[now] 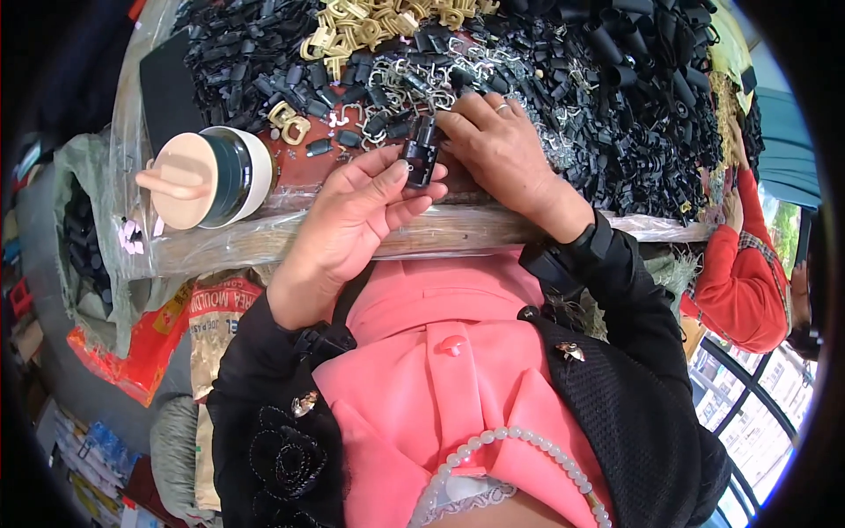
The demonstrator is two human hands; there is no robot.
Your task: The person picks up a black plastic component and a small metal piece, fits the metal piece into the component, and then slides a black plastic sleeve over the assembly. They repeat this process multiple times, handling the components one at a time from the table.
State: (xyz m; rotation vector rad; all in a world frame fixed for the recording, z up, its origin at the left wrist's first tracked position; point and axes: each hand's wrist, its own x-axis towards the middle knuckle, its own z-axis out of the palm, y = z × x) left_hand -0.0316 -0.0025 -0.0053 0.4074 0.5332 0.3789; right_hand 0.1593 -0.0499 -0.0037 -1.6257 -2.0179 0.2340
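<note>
Workbench: wooden edge runs across the middle of the view, with clear plastic sheeting over the surface.
Stock on bench: heap of small black plastic parts fills the 12 to 2 o'clock area; beige clips lie at 12 o'clock; bright wire hooks lie just beyond the hands.
Left hand: left hand sits at centre, palm up, thumb and fingers pinching the black part from below.
Right hand: right hand sits at 1 o'clock of the left hand, palm down, ring on one finger, fingertips closed on the upper end of the black part.
Black part: small, oblong, held upright between both hands, just above the bench edge.
Jar: round container with cream lid lies on its side at 9 o'clock.
Other person: red sleeve at 3 o'clock, well apart.
</note>
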